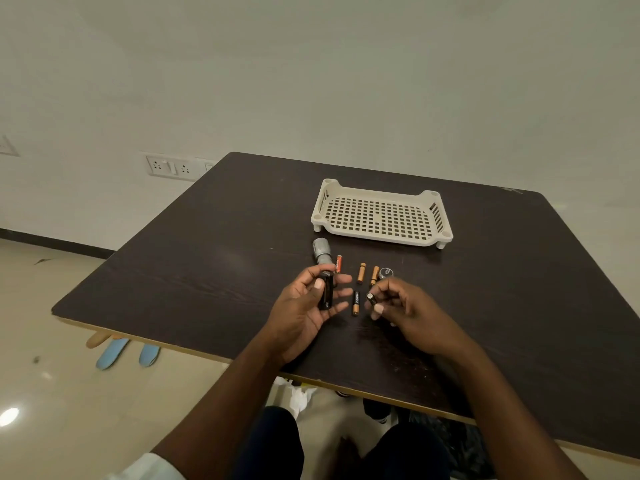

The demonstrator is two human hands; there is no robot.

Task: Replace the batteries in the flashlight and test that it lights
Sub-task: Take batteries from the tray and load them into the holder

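**Q:** While both hands are occupied, what does each one hold?

**A:** My left hand [311, 303] curls round the black battery holder [326, 289], kept upright so its slots face me. My right hand [398, 303] pinches one battery [372, 298] between thumb and fingertips, close beside the holder, ready, I judge, for loading.

**Q:** Where is the flashlight?

**A:** Its grey body [322, 251] lies on the table [207, 258] just beyond my left hand; the tail cap [385, 273] sits apart to the right. Four loose batteries lie between them, one marked Duracell [356, 303] nearest me. A white tray [381, 216] stands farther back.
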